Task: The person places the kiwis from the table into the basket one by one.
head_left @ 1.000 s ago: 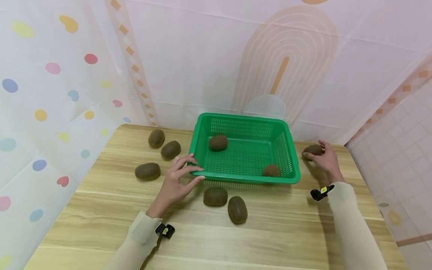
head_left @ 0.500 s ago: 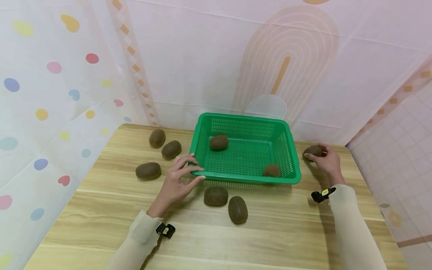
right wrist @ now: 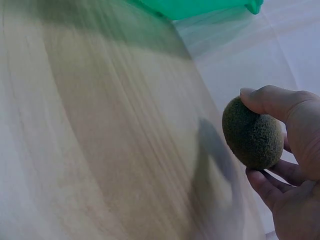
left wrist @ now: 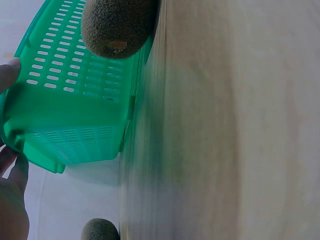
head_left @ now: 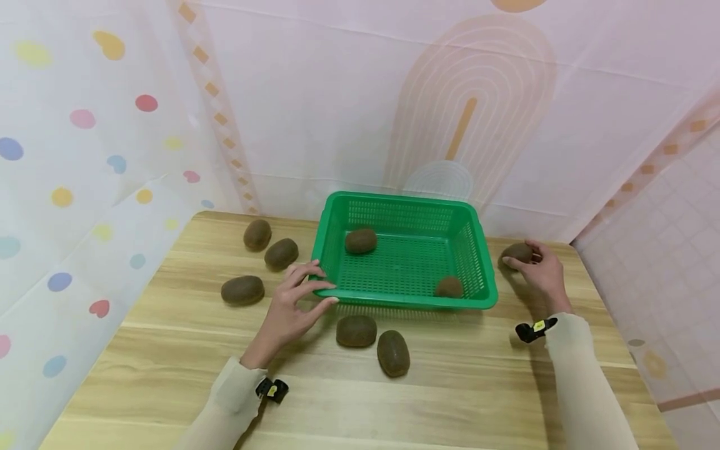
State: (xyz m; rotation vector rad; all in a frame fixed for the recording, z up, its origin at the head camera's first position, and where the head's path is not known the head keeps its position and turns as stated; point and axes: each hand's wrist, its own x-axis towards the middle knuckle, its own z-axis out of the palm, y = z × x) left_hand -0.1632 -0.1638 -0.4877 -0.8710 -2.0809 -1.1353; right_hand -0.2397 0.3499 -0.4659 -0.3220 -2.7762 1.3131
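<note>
The green plastic basket (head_left: 405,300), with slotted walls, stands toward the back of the table. At its front left corner my left hand (head_left: 292,312) holds the rim, the thumb at the front side and the fingers over the left side. Two kiwis lie inside, one at the back left (head_left: 360,240) and one at the front right (head_left: 449,287). Right of the basket, my right hand (head_left: 543,270) grips another kiwi (right wrist: 254,134) between thumb and fingers. The right wrist view shows this fuzzy brown fruit whole, its shadow on the table beside it.
Left of the basket lie three kiwis (head_left: 242,290) on the wooden table (head_left: 450,400). Two more (head_left: 357,330) lie just in front of it, one close to its front wall (left wrist: 117,25). A patterned cloth (head_left: 315,112) hangs behind the table and at both sides.
My right fingers have drawn in a little around the kiwi at the right. The left hand keeps its place at the basket's corner. The head view has shifted slightly.
</note>
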